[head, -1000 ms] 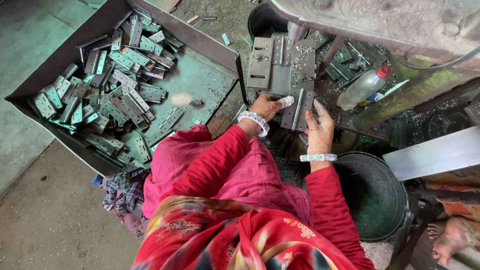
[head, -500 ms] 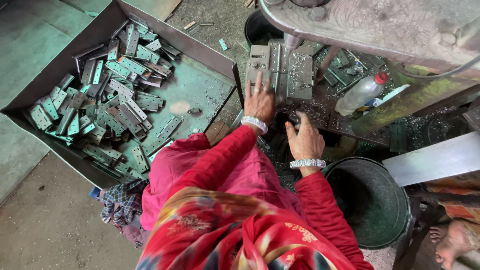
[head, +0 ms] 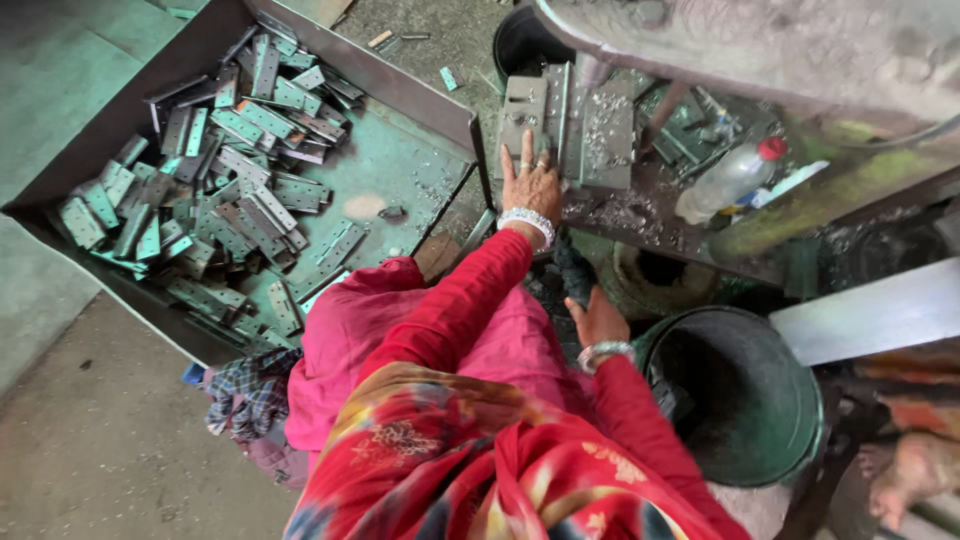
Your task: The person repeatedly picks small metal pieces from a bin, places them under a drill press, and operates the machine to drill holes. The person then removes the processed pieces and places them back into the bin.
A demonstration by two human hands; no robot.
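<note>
Now right hand apparently dropped below left hand.

One package shows: a clear plastic bottle with a red cap, lying tilted on the dark, cluttered table at the upper right, cap end pointing up and right. Whether it carries a label cannot be told. No signs or screens appear.
</note>
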